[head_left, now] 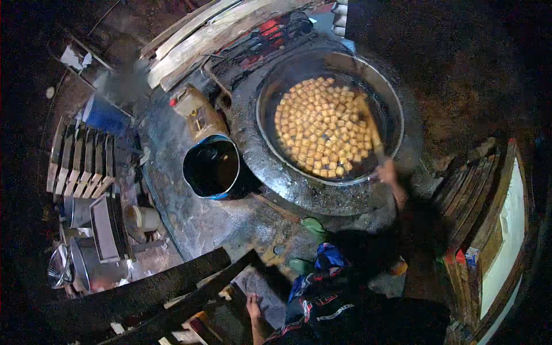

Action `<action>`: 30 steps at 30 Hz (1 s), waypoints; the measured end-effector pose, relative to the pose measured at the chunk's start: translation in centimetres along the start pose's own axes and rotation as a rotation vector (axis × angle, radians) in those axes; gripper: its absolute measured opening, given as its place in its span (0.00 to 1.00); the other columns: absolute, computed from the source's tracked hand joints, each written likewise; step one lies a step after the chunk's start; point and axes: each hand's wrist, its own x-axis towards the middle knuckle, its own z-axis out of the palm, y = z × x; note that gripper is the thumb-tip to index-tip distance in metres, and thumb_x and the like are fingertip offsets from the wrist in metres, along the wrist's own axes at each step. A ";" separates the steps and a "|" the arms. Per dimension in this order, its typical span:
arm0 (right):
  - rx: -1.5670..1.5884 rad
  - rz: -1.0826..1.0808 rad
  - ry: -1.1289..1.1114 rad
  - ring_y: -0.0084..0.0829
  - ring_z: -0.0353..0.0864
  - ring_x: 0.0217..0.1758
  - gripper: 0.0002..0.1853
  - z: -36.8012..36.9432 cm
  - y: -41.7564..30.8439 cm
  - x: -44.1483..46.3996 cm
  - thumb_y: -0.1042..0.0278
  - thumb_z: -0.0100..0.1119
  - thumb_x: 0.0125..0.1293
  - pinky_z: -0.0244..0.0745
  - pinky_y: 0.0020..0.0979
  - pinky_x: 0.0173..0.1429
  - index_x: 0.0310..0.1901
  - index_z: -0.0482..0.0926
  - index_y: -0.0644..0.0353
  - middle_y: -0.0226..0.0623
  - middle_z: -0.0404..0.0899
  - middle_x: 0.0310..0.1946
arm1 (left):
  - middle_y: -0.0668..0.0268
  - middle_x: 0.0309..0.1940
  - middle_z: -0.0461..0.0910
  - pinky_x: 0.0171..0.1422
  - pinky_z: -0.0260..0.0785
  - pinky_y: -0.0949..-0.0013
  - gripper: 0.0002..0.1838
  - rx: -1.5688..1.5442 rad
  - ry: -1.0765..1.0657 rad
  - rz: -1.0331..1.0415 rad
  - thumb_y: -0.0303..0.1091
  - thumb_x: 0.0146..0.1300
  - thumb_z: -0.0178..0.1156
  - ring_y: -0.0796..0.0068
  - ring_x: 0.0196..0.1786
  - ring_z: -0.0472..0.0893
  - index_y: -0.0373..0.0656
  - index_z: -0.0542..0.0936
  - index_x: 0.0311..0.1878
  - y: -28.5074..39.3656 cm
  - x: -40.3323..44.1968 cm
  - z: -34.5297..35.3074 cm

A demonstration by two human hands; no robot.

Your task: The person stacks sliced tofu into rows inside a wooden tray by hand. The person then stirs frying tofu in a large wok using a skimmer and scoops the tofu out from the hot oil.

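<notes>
A wide round pan (263, 135) of dark liquid holds several golden-brown cubes (322, 126), packed together and floating. My right hand (388, 172) is at the pan's lower right rim, closed round the lower end of a long wooden paddle (372, 126). The paddle's upper part reaches in among the cubes on the right and is blurred. My left hand (253, 305) is low in the view, beside wooden boards and away from the pan. Its fingers are small and dim, so whether they are apart is unclear.
Left of the pan stand an open dark bucket (211, 167) and a yellowish jerrycan (201, 115). Long planks (190, 34) lie behind. Slatted wooden frames (83, 158) and metal pots (86, 264) are at left. Stacked boards (494, 224) stand at right; dark beams (144, 293) cross the lower left.
</notes>
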 end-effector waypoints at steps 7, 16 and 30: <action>-1.225 -0.334 0.051 0.40 0.74 0.26 0.07 -2.2 -12.5 5.1 0.67 0.49 0.58 0.72 0.42 0.38 0.28 0.76 0.57 0.45 0.73 0.24 | 0.62 0.33 0.75 0.43 0.72 0.59 0.12 -0.214 0.085 -0.123 0.37 0.59 0.56 0.68 0.38 0.74 0.38 0.72 0.40 -13.7 -3.1 -4.9; -0.720 -0.091 0.084 0.43 0.73 0.30 0.07 -1.9 -21.5 -10.7 0.72 0.53 0.50 0.68 0.42 0.34 0.32 0.78 0.56 0.46 0.75 0.24 | 0.59 0.36 0.74 0.44 0.73 0.56 0.18 -0.271 0.070 -0.152 0.38 0.58 0.55 0.65 0.41 0.74 0.36 0.69 0.47 -14.1 -3.4 -2.9; -0.605 0.146 0.138 0.40 0.73 0.21 0.07 -11.5 -22.6 -11.6 0.71 0.51 0.53 0.69 0.41 0.26 0.34 0.74 0.62 0.45 0.72 0.18 | 0.72 0.43 0.72 0.38 0.64 0.52 0.21 -0.283 0.036 -0.310 0.51 0.60 0.52 0.69 0.45 0.73 0.52 0.68 0.52 -4.1 -0.5 1.4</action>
